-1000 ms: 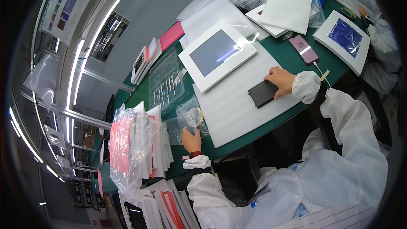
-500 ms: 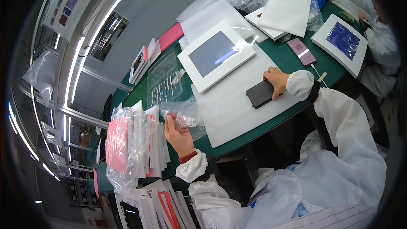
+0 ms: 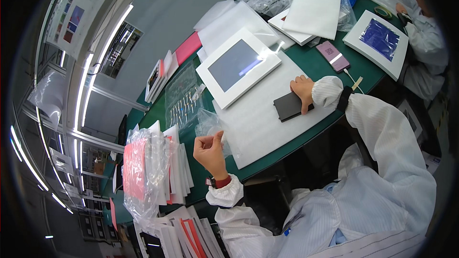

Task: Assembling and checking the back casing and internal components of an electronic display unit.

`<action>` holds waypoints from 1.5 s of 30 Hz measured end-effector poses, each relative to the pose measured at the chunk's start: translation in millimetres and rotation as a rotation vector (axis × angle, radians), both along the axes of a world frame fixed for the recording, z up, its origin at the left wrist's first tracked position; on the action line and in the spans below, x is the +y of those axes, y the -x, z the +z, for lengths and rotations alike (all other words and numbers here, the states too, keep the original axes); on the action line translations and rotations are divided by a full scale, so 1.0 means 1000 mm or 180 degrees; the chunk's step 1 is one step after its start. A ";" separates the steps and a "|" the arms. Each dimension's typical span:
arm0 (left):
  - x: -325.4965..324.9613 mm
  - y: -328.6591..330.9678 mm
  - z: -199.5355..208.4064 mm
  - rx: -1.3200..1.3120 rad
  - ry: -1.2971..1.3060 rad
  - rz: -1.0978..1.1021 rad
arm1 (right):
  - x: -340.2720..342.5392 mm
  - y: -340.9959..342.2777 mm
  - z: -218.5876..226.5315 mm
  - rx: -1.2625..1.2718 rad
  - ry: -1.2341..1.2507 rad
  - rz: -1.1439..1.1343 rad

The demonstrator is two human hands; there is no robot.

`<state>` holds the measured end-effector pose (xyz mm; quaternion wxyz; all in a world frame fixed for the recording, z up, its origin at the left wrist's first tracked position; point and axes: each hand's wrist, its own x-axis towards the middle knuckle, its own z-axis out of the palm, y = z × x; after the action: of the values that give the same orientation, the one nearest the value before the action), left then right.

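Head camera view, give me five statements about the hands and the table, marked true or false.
1. The right hand is on the dark flat box. True.
2. A white cable is plugged into the pink phone. True.
3. The left hand touches the phone. False: it is near the clear plastic bag.
4. The dark box lies on bare green tabletop. False: a white sheet is under it.
5. The grey-screened frame overlaps that sheet. True.

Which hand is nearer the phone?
Right: the right hand, on the dark box, is below and left of the phone; the left hand is farther left, by the plastic bag.
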<state>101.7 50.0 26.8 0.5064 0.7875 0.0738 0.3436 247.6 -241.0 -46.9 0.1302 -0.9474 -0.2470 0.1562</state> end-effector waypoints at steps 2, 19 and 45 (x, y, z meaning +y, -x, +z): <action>-0.009 -0.001 -0.002 0.0075 -0.0295 0.0041 | 0.004 0.000 0.005 -0.0034 0.0172 -0.0062; -0.088 -0.015 -0.047 0.1068 0.0587 -0.1033 | -0.058 0.036 0.049 0.1708 -0.3234 -0.1534; -0.101 0.003 -0.050 0.0773 -0.0405 -0.0996 | 0.030 0.062 0.026 0.2038 -0.3613 -0.1592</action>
<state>98.2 -51.0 -23.0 0.4902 0.8554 -0.0107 0.1672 185.5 -211.1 -20.7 0.7036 -0.6687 -0.0144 0.2400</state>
